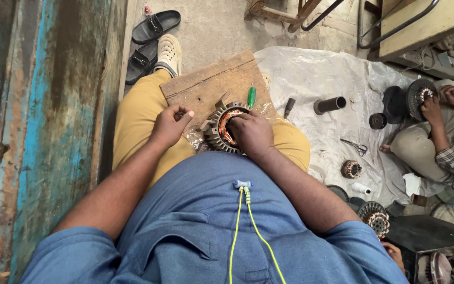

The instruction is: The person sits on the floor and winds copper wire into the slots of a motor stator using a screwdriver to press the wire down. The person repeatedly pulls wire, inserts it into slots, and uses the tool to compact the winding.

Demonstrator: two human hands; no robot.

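A round grey motor stator [217,128] with copper windings rests on a wooden board [206,84] across my lap. My right hand [251,133] lies over the stator's right side, fingers pressed into its centre on the windings. My left hand [170,124] hovers just left of the stator with fingers curled and pinched together; what it pinches is too thin to make out. A green-handled screwdriver [251,97] lies on the board just beyond the stator.
A plastic sheet [316,73] on the floor carries a black tube [330,104], scissors [355,146], a small wound coil [351,169] and other motor parts. Another person [442,137] sits at right handling a stator. Sandals [153,31] lie ahead; a blue wall [38,131] runs along the left.
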